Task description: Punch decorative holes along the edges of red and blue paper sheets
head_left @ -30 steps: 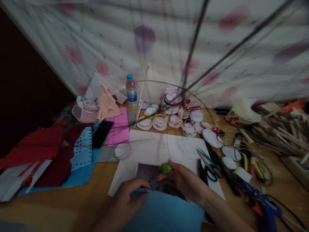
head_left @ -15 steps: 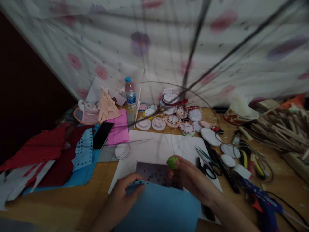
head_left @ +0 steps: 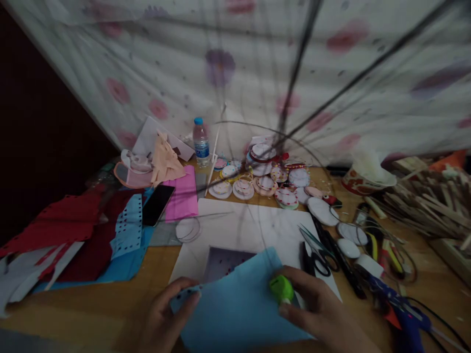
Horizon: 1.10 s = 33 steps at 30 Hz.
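Observation:
My left hand [head_left: 167, 311] pinches the upper left corner of a light blue sheet [head_left: 235, 314], where a short row of dark holes runs along the edge. In my right hand [head_left: 316, 306] is a small bright green hole punch [head_left: 281, 288], gripped between thumb and fingers over the sheet's right side. Whether the punch has the sheet's edge in it, I cannot tell. Beneath the sheet lies a shallow grey tray [head_left: 215, 260], partly covered, with small red bits in it. A white board [head_left: 221, 220] is under the tray.
Black-handled scissors [head_left: 320, 262] lie on the board's right. Beyond are a blue glue gun [head_left: 399, 299] and wooden sticks [head_left: 423, 201]. Several small decorated paper hats [head_left: 265, 185] and a water bottle [head_left: 200, 142] stand behind. Left are red sheets [head_left: 62, 220] and a phone [head_left: 158, 205].
My right hand has come down and nearer with the green punch, from above the tray to the sheet's right side. The blue sheet has tilted up, covering more of the tray.

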{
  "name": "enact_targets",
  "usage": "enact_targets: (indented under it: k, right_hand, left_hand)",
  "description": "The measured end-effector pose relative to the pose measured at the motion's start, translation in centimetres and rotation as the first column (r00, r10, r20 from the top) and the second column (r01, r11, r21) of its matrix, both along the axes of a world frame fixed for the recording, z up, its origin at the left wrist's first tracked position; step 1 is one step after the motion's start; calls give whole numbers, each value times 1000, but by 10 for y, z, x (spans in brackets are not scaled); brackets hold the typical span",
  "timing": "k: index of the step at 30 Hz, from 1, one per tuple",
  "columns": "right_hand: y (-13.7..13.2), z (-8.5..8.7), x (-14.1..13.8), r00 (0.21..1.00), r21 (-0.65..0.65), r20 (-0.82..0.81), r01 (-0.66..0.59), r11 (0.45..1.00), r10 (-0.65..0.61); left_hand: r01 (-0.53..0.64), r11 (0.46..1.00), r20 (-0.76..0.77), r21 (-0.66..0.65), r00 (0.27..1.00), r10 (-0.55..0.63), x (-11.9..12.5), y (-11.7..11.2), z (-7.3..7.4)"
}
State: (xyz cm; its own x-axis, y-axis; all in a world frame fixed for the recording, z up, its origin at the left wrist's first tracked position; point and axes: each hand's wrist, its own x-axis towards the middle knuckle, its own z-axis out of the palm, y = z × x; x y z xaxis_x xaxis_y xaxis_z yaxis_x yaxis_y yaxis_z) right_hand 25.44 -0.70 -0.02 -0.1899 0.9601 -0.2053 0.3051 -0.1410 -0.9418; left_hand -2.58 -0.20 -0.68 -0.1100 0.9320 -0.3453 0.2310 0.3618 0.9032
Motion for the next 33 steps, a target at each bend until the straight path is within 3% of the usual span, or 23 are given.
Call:
enact_targets:
  k: [2, 6, 7, 9, 11, 13, 16, 19, 21, 23, 25, 29, 33]
  right_hand:
    - [1, 6, -3, 990, 82, 138, -30, 996, 19]
    - [5, 25, -11, 939, 201, 334, -152, 968, 78]
    - [6, 29, -14, 924, 201, 369, -188, 961, 103]
    - [7, 33, -22, 888, 175, 421, -280, 944, 186]
    - [8, 33, -32, 846, 145, 456, -377, 915, 277]
    - [10, 28, -42, 811, 154, 493, -439, 885, 316]
    - [14, 16, -49, 795, 220, 541, -448, 867, 274]
    - [14, 10, -47, 826, 237, 498, -424, 874, 265]
    - [12, 9, -43, 872, 242, 428, -364, 899, 238]
    - [8, 8, -39, 922, 262, 360, -246, 933, 142]
    - [2, 6, -37, 955, 250, 296, -95, 963, 18]
    - [-9, 3, -39, 952, 134, 276, 97, 986, -131]
    - [-13, 6, -44, 937, 118, 290, 168, 979, -196]
  left_hand:
    - [28, 996, 18, 81, 999, -30, 1, -1, 4]
    - [83, 944, -152, 318, 988, -35, 8, 2, 26]
    - [145, 946, -143, 291, 984, -107, 13, 4, 32]
    - [291, 946, 24, 143, 955, -297, 27, 6, 40]
    - [420, 906, 170, 50, 891, -422, 43, 8, 40]
    - [465, 885, 208, 19, 864, -458, 56, 10, 33]
    - [418, 908, 318, -22, 864, -390, 65, 12, 19]
    - [368, 924, 506, -101, 819, -271, 60, 16, 11]
    - [308, 933, 620, -186, 773, -132, 51, 19, 12]
    - [234, 933, 700, -273, 713, 26, 43, 23, 13]
    - [200, 927, 744, -317, 658, 113, 35, 27, 13]
    - [162, 938, 761, -306, 634, 138, 27, 33, 5]
    - [180, 937, 712, -298, 696, 92, 29, 37, -2]
